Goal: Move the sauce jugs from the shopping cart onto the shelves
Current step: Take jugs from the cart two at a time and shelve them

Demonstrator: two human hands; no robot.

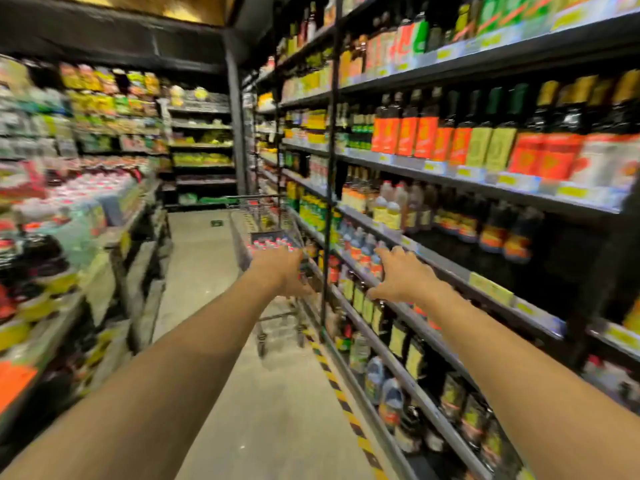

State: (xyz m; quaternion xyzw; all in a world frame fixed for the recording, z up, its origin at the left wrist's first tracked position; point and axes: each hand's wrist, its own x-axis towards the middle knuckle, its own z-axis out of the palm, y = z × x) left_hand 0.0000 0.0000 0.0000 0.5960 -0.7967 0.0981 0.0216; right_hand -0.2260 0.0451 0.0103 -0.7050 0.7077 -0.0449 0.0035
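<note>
Sauce jugs (272,243), red-capped in the shopping cart (239,235) mid-frame, lie just beyond the left hand (280,271) — its grip too blurred to tell — right hand (403,277) spread wide.

Dim aisle, warm ceiling glow; heavy motion blur throughout, wide-angle bending at edges.

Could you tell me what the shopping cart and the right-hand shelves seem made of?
The silver wire shopping cart looks like plated metal: thin shiny rods in a grid. The dark right-hand shelves with grey front rails look like painted metal, smooth and fairly matte, though blur leaves that open.
</note>
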